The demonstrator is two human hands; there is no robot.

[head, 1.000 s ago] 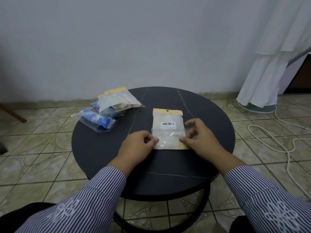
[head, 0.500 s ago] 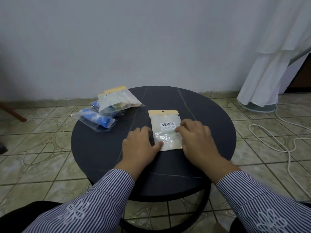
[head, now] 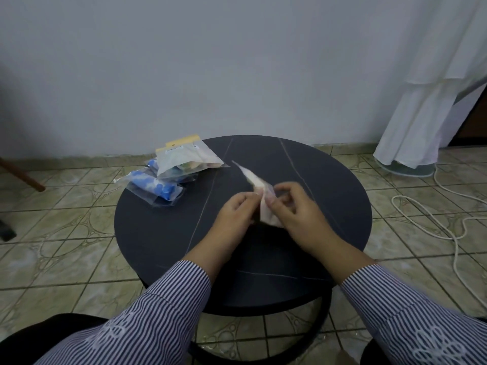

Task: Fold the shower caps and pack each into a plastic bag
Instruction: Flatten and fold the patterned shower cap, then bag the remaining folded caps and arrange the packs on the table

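Above the middle of the round black table (head: 163, 241) both hands hold a clear plastic bag (head: 257, 187) with a pale shower cap inside. The bag is lifted off the tabletop and turned edge-on, its far end pointing away to the left; motion blurs it. My left hand (head: 234, 214) pinches the bag's near left side. My right hand (head: 292, 206) grips its near right side with thumb and fingers. At the table's far left lies a pile of filled bags (head: 174, 175), some with blue caps and one with a yellow header on top.
A white cloth (head: 427, 106) hangs at the right over a fan base (head: 405, 169). A white cord (head: 448, 227) loops across the tiled floor right of the table. A brown stick (head: 23, 175) leans at the far left.
The bag lay flat on the table under both hands. Now both hands have lifted it and tilted it on edge.
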